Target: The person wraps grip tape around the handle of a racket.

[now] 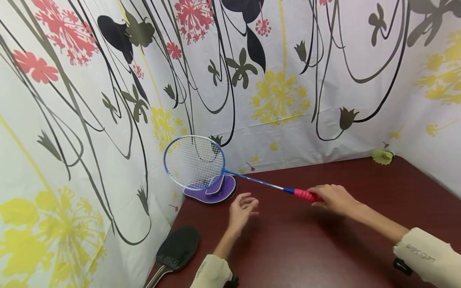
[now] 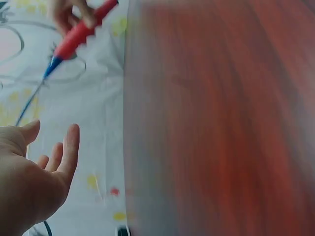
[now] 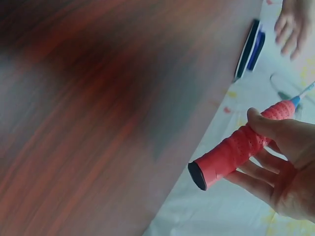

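Note:
A badminton racket [image 1: 262, 182] with a blue and white frame and a red wrapped handle is held up over the table. My right hand [image 1: 335, 199] grips its handle [image 3: 236, 147], thumb on one side and fingers on the other, as the right wrist view shows; the black butt end sticks out past the hand. The strung head points to the left, overlapping a purple pad-like thing [image 1: 226, 191] in the head view. My left hand [image 1: 242, 211] is raised below the shaft, fingers loosely bent and holding nothing.
A black table tennis paddle [image 1: 178, 248] lies at the table's left edge. A yellow-green shuttlecock [image 1: 383, 157] sits at the back right corner of the dark red table [image 1: 284, 240]. Flower-patterned sheeting [image 1: 288, 140] stands behind and to both sides.

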